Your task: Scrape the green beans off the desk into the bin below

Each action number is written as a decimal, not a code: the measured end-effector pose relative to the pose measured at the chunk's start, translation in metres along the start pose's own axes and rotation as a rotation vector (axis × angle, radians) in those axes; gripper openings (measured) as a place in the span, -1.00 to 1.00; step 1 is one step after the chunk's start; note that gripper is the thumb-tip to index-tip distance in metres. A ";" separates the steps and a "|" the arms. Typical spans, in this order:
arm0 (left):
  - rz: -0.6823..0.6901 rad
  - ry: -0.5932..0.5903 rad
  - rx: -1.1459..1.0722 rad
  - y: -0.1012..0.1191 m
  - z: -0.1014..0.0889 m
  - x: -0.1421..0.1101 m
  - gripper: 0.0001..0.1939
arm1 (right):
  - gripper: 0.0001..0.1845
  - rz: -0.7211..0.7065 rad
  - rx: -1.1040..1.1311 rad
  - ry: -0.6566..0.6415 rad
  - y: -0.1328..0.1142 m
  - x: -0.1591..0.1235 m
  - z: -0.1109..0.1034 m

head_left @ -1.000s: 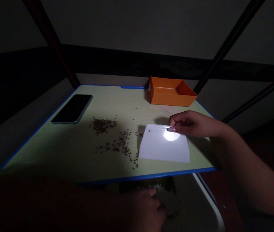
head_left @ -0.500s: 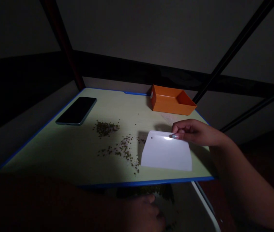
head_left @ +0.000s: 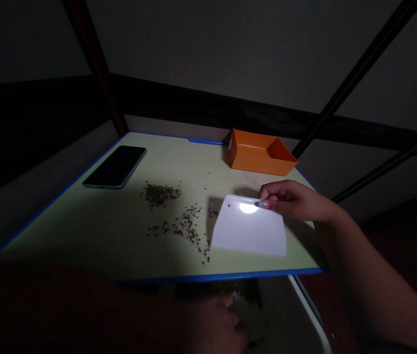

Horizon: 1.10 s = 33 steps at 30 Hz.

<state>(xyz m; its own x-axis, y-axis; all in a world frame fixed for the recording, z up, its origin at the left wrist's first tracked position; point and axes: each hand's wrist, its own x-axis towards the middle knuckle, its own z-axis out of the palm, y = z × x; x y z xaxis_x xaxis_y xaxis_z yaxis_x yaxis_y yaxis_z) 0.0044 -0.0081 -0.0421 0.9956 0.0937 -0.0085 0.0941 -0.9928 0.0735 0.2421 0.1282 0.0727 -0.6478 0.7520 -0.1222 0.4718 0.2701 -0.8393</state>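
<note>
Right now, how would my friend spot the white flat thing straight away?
Find the pale table with the blue edge. On its right side, nearer than the orange box, the right hand pinches the white sheet by its far edge. Unlike the orange box and dark phone, it is thin and white, with a dark dot near one corner and a bright patch.

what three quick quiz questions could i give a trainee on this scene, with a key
1. True or false: the phone lies to the left of the orange bin.
2. Multiple choice: what does the right hand hold?
A) the phone
B) the white sheet
C) the orange bin
3. Fill in the blank: the edging along the tabletop is coloured ____.
Key: 1 true; 2 B; 3 blue
</note>
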 end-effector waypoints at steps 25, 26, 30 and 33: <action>-0.135 -0.108 -0.057 0.006 -0.008 0.007 -0.86 | -0.59 0.032 0.014 -0.045 0.001 0.001 0.003; -0.132 -0.108 -0.057 0.006 -0.007 0.007 -0.87 | -0.59 0.034 0.009 -0.033 0.001 0.001 0.003; -0.097 -0.095 -0.057 0.004 -0.007 0.006 -0.86 | -0.59 0.031 0.000 0.001 -0.002 0.000 0.000; -0.098 -0.066 -0.057 0.002 -0.008 0.006 -0.84 | -0.58 0.031 0.016 -0.025 -0.004 -0.002 0.000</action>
<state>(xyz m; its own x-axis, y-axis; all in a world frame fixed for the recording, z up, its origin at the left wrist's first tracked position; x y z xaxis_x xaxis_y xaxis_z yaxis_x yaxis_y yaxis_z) 0.0103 -0.0091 -0.0344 0.9794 0.1837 -0.0836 0.1932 -0.9730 0.1262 0.2414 0.1254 0.0766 -0.6480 0.7444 -0.1611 0.4822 0.2372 -0.8433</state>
